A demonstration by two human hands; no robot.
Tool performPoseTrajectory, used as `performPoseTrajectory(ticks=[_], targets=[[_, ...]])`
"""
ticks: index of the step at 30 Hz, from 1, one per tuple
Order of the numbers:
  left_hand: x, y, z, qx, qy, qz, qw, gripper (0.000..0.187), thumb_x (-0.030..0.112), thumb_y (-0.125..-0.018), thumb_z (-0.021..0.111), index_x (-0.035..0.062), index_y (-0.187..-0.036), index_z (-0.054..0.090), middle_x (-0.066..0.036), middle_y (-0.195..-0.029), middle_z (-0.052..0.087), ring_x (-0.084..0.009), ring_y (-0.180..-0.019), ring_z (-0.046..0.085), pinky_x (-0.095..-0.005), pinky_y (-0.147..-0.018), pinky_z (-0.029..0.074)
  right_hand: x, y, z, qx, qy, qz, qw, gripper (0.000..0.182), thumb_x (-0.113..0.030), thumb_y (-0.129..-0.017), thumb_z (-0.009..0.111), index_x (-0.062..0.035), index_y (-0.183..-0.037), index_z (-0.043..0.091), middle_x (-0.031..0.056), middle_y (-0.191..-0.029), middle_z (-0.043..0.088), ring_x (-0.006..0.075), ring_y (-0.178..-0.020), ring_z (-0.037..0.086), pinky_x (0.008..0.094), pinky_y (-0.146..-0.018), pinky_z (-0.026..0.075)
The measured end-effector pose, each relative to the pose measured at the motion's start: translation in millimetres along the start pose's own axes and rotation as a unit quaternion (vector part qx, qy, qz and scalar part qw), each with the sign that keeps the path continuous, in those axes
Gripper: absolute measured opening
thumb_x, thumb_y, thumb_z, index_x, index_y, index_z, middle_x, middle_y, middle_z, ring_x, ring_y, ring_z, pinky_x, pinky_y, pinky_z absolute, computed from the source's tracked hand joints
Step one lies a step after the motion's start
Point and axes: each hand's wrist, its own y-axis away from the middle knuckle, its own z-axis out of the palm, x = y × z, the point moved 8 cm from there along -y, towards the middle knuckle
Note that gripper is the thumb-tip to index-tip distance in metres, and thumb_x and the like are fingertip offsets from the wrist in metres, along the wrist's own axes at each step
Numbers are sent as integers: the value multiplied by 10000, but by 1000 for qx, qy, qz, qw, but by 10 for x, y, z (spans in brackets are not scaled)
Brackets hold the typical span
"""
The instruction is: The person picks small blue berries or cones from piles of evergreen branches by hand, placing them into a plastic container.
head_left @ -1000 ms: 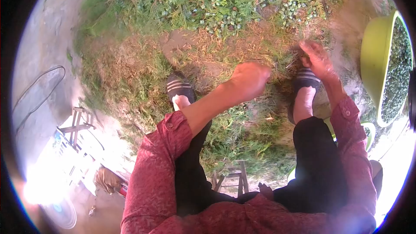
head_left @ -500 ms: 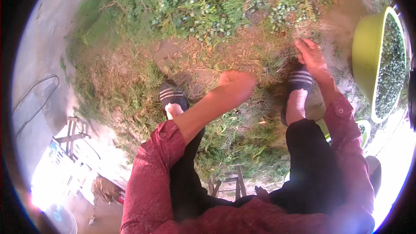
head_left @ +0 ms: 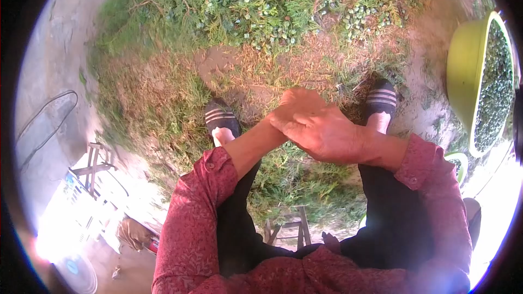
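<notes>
My left hand (head_left: 301, 99) is held over the ground between my feet, its fingers curled under and mostly hidden; whether anything lies inside them does not show. Across it lies my right hand (head_left: 322, 133), with its fingers closed about the left wrist and the back of the hand. Beyond both hands is a heap of green conifer branches (head_left: 234, 5) bearing small pale green cones (head_left: 357, 13). Brown and green clippings (head_left: 155, 95) are scattered around my feet.
On the right, a lime-green basin (head_left: 466, 73) holds many small green cones (head_left: 494, 87). A small wooden stool (head_left: 294, 231) stands below, near my legs. Another wooden frame (head_left: 93, 169) and a looped wire (head_left: 46, 114) are at the left.
My right hand has moved left and toward me, from near the right shoe onto the left hand and wrist. The left hand has stayed about where it was.
</notes>
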Motion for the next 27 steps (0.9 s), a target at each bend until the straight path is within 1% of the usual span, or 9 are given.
performPoseTrajectory(ticks=[1, 2, 4, 5, 8, 10, 14, 23, 27], targets=[[-88, -75, 168, 66, 20, 24, 997, 146, 172, -773, 548, 73, -685, 611, -68, -705, 633, -251, -704, 628, -353, -585, 499, -18, -5, 35, -15, 7, -9, 1000, 479, -94, -806, 452, -2, -1272, 389, 138, -896, 620, 258, -713, 635, 349, -560, 510], [-94, -75, 138, 66, 20, 25, 997, 146, 172, -773, 548, 73, -685, 611, -68, -705, 633, -251, -704, 628, -353, -585, 499, 10, 25, 42, -16, 8, -9, 1000, 479, -94, -806, 452, -2, -1272, 389, 138, -896, 620, 258, -713, 635, 349, -560, 510], [-108, -121, 219, -42, 13, 4, 999, 142, 177, -767, 552, 79, -683, 613, -79, -688, 627, -263, -716, 632, -374, -586, 496, 190, 185, 99, -53, 72, 24, 996, 453, -102, -787, 487, 19, -1220, 430, 127, -877, 619, 262, -718, 629, 353, -568, 505], [-115, -116, 293, -37, 10, 13, 999, 142, 177, -767, 552, 79, -683, 613, -79, -688, 627, -263, -716, 632, -374, -586, 496, 281, 254, 96, -54, 79, 31, 995, 453, -102, -787, 487, 19, -1220, 430, 127, -877, 619, 262, -718, 629, 353, -568, 505], [-153, -97, 270, 70, -84, 45, 993, 132, 184, -770, 555, 67, -730, 601, -115, -704, 619, -301, -727, 629, -408, -591, 487, 976, 547, -280, 110, 54, 161, 979, 326, -105, -780, 543, -20, -1094, 526, 143, -768, 600, 247, -679, 622, 355, -562, 493], [-121, 4, 131, 114, 7, 53, 992, 139, 173, -775, 570, 42, -819, 559, -158, -738, 601, -341, -729, 614, -443, -601, 478, 1534, 843, -571, 269, -48, 291, 917, 200, -123, -792, 575, -48, -976, 597, 168, -700, 581, 240, -634, 609, 331, -564, 480], [-52, -2, 101, 94, 26, 69, 993, 196, 161, -779, 587, 25, -892, 502, -183, -769, 586, -370, -726, 600, -467, -616, 473, 2219, 1174, -759, 355, -66, 400, 842, 178, -160, -778, 604, -33, -901, 625, 166, -721, 599, 243, -612, 591, 315, -571, 468], [-10, -100, 223, 74, 24, 90, 993, 251, 178, -780, 608, 3, -903, 477, -200, -795, 573, -382, -737, 590, -470, -624, 474, 2376, 987, -537, 331, 120, 323, 878, 183, -216, -729, 637, -96, -868, 632, 137, -780, 623, 313, -708, 606, 368, -635, 480], [23, -100, 193, 50, 32, 76, 995, 239, 179, -781, 607, 2, -888, 487, -201, -799, 572, -383, -751, 589, -471, -649, 475, 2298, 981, -447, 289, 77, 364, 882, 161, -217, -741, 631, -92, -843, 626, 92, -751, 634, 266, -664, 608, 341, -631, 483]])
